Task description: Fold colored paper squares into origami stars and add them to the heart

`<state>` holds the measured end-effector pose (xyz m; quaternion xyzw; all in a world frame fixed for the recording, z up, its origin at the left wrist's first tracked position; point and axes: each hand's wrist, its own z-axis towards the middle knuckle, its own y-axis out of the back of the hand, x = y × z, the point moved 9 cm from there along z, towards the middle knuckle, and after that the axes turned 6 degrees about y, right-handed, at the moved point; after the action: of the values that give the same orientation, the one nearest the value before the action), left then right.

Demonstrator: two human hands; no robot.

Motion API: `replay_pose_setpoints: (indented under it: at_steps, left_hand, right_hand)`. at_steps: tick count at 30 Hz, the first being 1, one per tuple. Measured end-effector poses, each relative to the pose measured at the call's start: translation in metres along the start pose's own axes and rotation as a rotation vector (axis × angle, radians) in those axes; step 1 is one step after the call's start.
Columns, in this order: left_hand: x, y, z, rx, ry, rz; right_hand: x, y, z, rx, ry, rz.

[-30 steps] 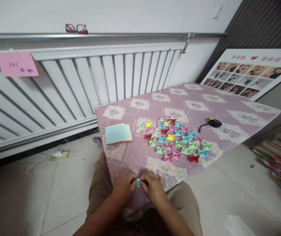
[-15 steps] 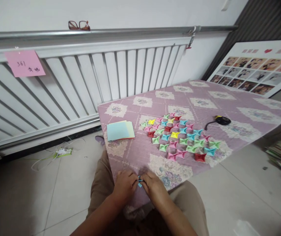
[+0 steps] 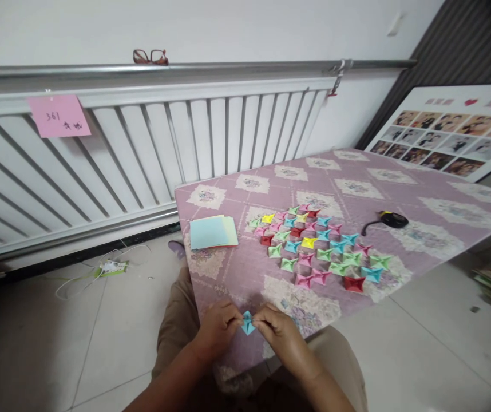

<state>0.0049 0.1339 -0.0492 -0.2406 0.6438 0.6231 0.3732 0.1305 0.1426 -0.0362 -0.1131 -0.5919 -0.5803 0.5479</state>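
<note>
Floral tablecloth [image 3: 245,266] beneath blue paper [image 3: 248,324]

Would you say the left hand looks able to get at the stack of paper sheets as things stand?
Probably yes: the stack of paper sheets lies beyond the left hand, with only tablecloth visible between them, though that hand's fingers now pinch the blue folded paper.

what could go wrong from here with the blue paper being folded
Both the left hand and the right hand pinch the small blue paper at its sides, so an uneven pull might crease or tear it. They work close to the table edge, so a slip could drop it to the floor. The folded pieces stand loose and close together; a sleeve or hand brushing them might scatter some.
</note>
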Motion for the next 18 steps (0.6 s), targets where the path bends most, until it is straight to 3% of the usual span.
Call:
replay_pose_setpoints:
  at_steps: [10, 18]
  left_hand:
    - [0.0, 0.009, -0.007, -0.111, 0.025, -0.185]
    - [0.0, 0.02, -0.005, -0.176, 0.05, -0.206]
  right_hand:
    - [0.003, 0.016, -0.003, -0.119, -0.168, 0.071]
    - [-0.002, 0.019, -0.006, -0.16, -0.192, 0.1]
